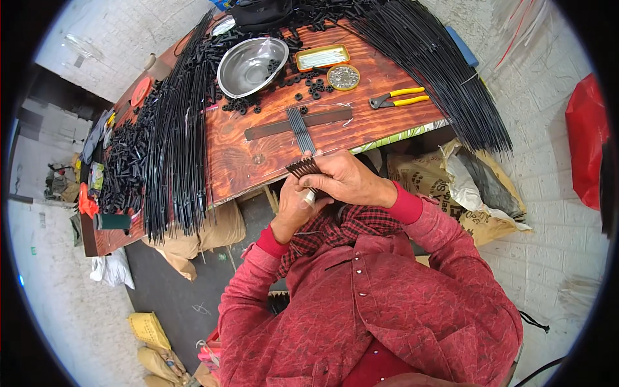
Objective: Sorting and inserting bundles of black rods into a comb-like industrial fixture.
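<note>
red jacket (425, 309) nearest; left hand (295, 209), right hand (348, 175): fingers clamped on dark rods (302, 168); we judge aligning, next needs steady grip.

Workshop: pliers (407, 101), black rod bundles (177, 142), worn wooden worktable (232, 148).

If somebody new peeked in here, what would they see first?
Probably the two big bunches of long black rods, at the left and right of the reddish table. Next might come the shiny silver bowl between them, and the yellow-handled pliers to its right. At the front edge, the left hand and right hand hold a small bundle of thin rods.
</note>
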### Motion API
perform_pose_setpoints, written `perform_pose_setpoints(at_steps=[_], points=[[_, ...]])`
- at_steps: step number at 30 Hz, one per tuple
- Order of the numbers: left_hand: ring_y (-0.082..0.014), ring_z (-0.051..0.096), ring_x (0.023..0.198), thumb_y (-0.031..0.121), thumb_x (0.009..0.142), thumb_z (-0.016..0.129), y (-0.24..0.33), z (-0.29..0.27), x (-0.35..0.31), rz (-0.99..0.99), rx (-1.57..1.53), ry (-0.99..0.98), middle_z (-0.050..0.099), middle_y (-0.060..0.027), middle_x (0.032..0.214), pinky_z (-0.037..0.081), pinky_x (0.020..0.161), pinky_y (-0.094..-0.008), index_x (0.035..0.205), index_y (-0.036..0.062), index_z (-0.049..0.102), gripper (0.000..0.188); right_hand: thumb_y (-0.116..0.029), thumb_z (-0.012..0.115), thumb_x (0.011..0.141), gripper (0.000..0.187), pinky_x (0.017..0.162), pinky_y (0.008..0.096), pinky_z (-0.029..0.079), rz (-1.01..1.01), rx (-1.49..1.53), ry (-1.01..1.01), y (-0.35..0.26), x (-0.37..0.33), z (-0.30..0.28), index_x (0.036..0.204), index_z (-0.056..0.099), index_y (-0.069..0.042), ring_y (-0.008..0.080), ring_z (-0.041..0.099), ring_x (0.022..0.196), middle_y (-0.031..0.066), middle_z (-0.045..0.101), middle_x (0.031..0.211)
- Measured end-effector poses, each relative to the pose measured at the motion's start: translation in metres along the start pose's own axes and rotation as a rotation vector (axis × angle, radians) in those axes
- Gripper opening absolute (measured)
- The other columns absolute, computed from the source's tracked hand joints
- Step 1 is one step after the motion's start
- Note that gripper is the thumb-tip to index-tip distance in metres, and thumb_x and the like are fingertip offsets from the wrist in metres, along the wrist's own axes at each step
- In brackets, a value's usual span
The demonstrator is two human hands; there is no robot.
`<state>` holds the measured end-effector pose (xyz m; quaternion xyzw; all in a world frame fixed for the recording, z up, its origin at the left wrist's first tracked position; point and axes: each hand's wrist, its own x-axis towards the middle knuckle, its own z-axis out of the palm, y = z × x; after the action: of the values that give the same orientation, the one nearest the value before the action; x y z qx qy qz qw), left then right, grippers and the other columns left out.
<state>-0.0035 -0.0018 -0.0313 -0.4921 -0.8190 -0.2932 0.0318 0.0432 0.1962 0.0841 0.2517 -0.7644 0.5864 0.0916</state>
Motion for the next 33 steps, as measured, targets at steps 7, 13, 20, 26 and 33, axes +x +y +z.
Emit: perform_pose_setpoints(at_steps=[7, 13, 20, 26, 33], points=[[-0.0386, 0.054, 0.133, 0.032, 0.077, 0.088, 0.003, 0.002, -0.001, -0.050, 0.032, 0.044, 0.059, -0.0179, 0.140, 0.044, 0.111, -0.0471, 0.138, 0.0019, 0.056, 0.076, -0.011, 0.067, 0.097, 0.016, 0.071, 0.0354, 0.054, 0.018, 0.023, -0.029, 0.000, 0.002, 0.000, 0.103, 0.072, 0.003, 0.0269, 0.070, 0.078, 0.0147, 0.071, 0.087], [-0.0386, 0.049, 0.139, 0.028, 0.079, 0.086, 0.009, -0.008, 0.005, -0.022, -0.059, 0.060, 0.058, -0.0172, 0.142, 0.041, 0.114, -0.0471, 0.137, 0.0050, 0.058, 0.068, -0.011, 0.066, 0.097, 0.016, 0.074, 0.0348, 0.055, 0.060, 0.090, -0.075, -0.008, 0.003, -0.004, 0.105, 0.072, 0.002, 0.0239, 0.071, 0.079, 0.0143, 0.073, 0.088], [-0.0405, 0.047, 0.141, 0.024, 0.080, 0.085, 0.009, -0.009, 0.004, 0.027, -0.071, 0.091, 0.056, -0.0169, 0.147, 0.039, 0.116, -0.0492, 0.136, 0.0047, 0.059, 0.064, -0.011, 0.066, 0.097, 0.016, 0.075, 0.0337, 0.055, 0.110, 0.110, -0.101, -0.006, 0.002, -0.006, 0.104, 0.073, 0.002, 0.0224, 0.072, 0.080, 0.0131, 0.074, 0.089], [-0.0423, 0.045, 0.142, 0.023, 0.081, 0.084, 0.020, -0.016, 0.010, -0.035, -0.199, 0.079, 0.054, -0.0167, 0.150, 0.037, 0.117, -0.0514, 0.137, 0.0050, 0.059, 0.064, -0.011, 0.068, 0.096, 0.016, 0.074, 0.0337, 0.056, 0.098, 0.128, -0.150, 0.000, -0.001, -0.009, 0.105, 0.074, 0.001, 0.0219, 0.072, 0.079, 0.0121, 0.075, 0.089], [-0.0421, 0.044, 0.143, 0.024, 0.085, 0.080, 0.027, -0.019, 0.013, -0.030, -0.114, 0.122, 0.052, -0.0169, 0.152, 0.038, 0.116, -0.0536, 0.139, 0.0068, 0.059, 0.060, -0.016, 0.073, 0.093, 0.020, 0.073, 0.0349, 0.054, 0.123, 0.099, -0.195, -0.009, 0.002, -0.017, 0.105, 0.074, 0.000, 0.0219, 0.071, 0.077, 0.0126, 0.075, 0.088]])
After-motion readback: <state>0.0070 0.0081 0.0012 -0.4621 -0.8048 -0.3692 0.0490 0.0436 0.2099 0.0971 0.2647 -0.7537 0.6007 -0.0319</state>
